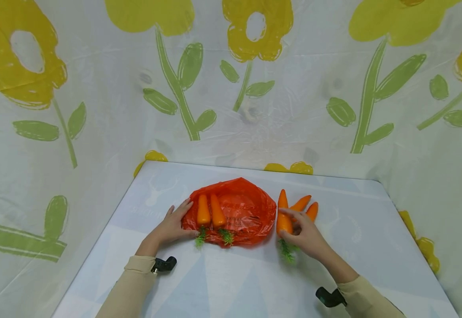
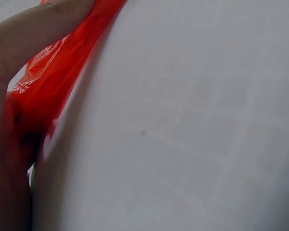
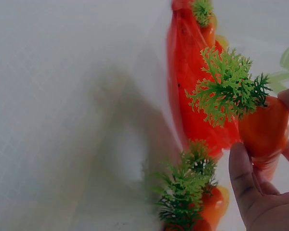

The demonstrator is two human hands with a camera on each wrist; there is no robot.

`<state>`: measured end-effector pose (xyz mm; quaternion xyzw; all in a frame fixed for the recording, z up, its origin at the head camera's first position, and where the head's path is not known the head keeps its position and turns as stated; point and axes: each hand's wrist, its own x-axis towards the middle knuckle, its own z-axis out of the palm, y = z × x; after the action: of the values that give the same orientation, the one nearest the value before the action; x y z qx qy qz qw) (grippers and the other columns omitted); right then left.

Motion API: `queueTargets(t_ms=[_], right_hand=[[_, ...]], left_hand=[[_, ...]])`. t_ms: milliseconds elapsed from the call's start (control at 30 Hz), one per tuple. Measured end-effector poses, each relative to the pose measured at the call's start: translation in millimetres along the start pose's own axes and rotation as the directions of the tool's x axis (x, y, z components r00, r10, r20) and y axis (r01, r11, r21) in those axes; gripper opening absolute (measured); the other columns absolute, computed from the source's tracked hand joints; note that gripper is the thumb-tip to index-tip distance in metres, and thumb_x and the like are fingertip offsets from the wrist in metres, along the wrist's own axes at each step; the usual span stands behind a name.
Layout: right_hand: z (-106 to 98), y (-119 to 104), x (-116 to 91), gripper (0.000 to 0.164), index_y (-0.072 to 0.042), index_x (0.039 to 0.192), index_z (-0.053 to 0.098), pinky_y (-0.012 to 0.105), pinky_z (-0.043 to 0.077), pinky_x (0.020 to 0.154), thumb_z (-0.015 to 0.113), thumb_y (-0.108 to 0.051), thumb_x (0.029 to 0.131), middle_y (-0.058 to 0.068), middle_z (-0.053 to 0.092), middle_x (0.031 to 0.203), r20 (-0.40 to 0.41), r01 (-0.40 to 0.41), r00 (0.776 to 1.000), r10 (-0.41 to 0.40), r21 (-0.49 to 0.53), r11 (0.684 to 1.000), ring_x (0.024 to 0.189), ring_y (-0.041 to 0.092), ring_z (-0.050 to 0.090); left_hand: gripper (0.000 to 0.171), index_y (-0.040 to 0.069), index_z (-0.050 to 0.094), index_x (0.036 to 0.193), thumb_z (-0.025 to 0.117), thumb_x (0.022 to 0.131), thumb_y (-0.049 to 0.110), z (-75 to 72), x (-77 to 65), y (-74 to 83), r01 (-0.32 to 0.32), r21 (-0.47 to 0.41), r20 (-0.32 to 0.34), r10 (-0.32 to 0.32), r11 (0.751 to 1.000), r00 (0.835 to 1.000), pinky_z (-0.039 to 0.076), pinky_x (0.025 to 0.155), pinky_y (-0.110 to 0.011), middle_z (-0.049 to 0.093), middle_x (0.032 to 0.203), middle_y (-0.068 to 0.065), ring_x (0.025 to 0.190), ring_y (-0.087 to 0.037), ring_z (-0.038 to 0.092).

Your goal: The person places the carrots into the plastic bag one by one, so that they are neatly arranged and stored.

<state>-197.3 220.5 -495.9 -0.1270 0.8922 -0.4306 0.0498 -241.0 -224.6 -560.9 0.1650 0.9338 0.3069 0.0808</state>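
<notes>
A red plastic bag (image 1: 246, 207) lies on the table with its mouth spread, and two toy carrots (image 1: 203, 211) with green tops rest on it side by side. My left hand (image 1: 178, 223) lies at the bag's left side, fingers spread along the edge and thumb stretched across the near rim. In the left wrist view, red plastic (image 2: 72, 57) shows between thumb and fingers. My right hand (image 1: 306, 234) pinches a toy carrot (image 3: 265, 127) between thumb and fingers, just right of the bag, its leafy top (image 3: 226, 86) toward me.
Two more toy carrots (image 1: 301, 203) lie right of the bag, partly behind the right hand. The pale table (image 1: 231, 282) has printed triangles. A white sheet with yellow flowers (image 1: 262, 35) hangs behind and at the sides. Each sleeve carries a small black camera (image 1: 330, 297).
</notes>
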Motion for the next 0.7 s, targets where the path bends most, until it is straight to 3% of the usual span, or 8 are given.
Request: queueTargets(t_ms=[333, 533, 700], right_hand=[[3.7, -11.1, 5.6, 0.061, -0.026, 0.145, 0.055, 0.031, 0.055, 0.080, 0.079, -0.031, 0.089, 0.011, 0.053, 0.129, 0.019, -0.028, 0.999, 0.028, -0.015, 0.999, 0.095, 0.022, 0.057], [7.4, -16.4, 8.9, 0.061, -0.026, 0.145, 0.055, 0.030, 0.055, 0.080, 0.079, -0.029, 0.089, 0.011, 0.053, 0.136, 0.030, -0.005, 1.000, 0.005, -0.016, 1.000, 0.095, 0.022, 0.058], [11.1, -21.8, 11.8, 0.061, -0.026, 0.145, 0.056, 0.029, 0.054, 0.077, 0.080, -0.028, 0.088, 0.009, 0.054, 0.131, 0.038, 0.003, 0.999, -0.002, -0.004, 1.000, 0.091, 0.021, 0.056]], left_hand=[[0.109, 0.006, 0.028, 0.161, 0.081, 0.079, 0.056, -0.2, -0.4, 1.1, 0.005, -0.008, 0.004, -0.005, 1.000, 1.000, -0.001, 0.123, -0.059, 0.018, 0.169, -0.013, 0.153, -0.039, 0.020], [0.109, 0.006, 0.027, 0.161, 0.080, 0.079, 0.056, 0.5, 0.6, -0.7, -0.009, 0.001, -0.001, 0.009, 1.000, 1.000, 0.000, 0.123, -0.059, 0.018, 0.169, -0.013, 0.153, -0.038, 0.022], [0.109, 0.005, 0.028, 0.161, 0.080, 0.079, 0.056, 0.2, 0.8, -1.1, -0.015, 0.004, -0.003, 0.015, 1.000, 1.000, 0.000, 0.123, -0.059, 0.018, 0.169, -0.014, 0.152, -0.037, 0.023]])
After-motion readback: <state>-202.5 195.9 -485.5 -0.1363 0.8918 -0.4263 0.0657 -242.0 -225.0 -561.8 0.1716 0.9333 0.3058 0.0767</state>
